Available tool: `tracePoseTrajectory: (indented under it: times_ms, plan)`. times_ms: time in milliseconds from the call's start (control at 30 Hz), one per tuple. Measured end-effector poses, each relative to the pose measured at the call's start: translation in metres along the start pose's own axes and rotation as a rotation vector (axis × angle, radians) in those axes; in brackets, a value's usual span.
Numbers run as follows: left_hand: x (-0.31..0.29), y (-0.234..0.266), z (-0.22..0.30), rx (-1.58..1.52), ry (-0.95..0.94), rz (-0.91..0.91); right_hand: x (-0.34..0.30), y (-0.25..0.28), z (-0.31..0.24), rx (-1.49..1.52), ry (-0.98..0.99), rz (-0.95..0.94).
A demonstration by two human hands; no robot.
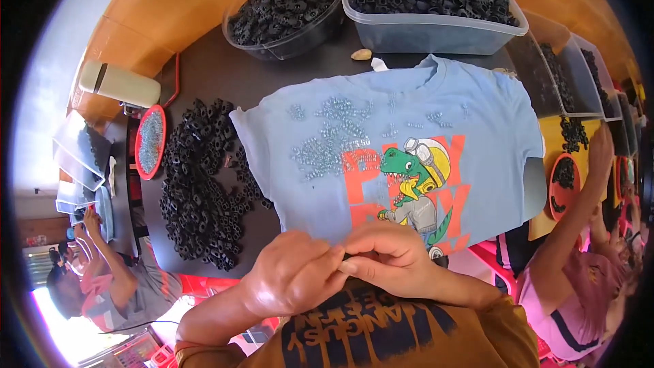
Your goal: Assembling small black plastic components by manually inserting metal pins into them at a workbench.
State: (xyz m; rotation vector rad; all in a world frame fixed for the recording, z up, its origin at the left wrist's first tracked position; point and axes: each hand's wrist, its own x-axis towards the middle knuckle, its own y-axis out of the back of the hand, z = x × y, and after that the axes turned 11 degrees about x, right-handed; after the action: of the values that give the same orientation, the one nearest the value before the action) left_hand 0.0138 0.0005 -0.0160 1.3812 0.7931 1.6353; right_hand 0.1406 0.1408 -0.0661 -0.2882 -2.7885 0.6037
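My left hand (291, 271) and my right hand (395, 257) meet at the near edge of the table, both closed, fingertips touching. A sliver of something small and dark shows at the right fingertips; most of it is hidden, and what the left fingers hold cannot be seen. Just beyond them a light blue T-shirt (494, 112) with a dinosaur print lies spread on the table. Many small metal springs (334, 126) are scattered over its left half. To the left of the shirt lies a long heap of small black plastic parts (197, 197).
A clear round bowl (289, 44) and a large clear tub (443, 33), both heaped with black parts, stand at the back. At left are a red-rimmed plate of springs (150, 142) and a pale bottle (121, 85). Co-workers sit on both sides; one's arm (569, 221) reaches past a red plate (564, 187).
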Motion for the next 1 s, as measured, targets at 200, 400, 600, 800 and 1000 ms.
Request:
tracePoseTrajectory:
  times_ms: [200,400,600,800,1000]
  plan:
    - [0.041,0.018,-0.048,-0.07,0.349,0.095,0.001,-0.005,0.001,0.066,-0.031,0.042]
    - [0.116,0.023,-0.141,-0.123,0.757,0.155,0.003,-0.006,-0.003,-0.124,-0.08,-0.006]
    - [0.145,0.026,-0.163,-0.26,0.809,-0.083,0.003,0.001,-0.002,-0.185,-0.088,0.018]
    - [0.053,0.063,-0.119,-0.09,0.747,-0.161,0.007,-0.008,0.002,-0.172,-0.012,0.023]
    - [-0.043,0.054,-0.092,0.109,0.691,-0.175,0.005,-0.009,-0.003,-0.358,-0.057,-0.032]
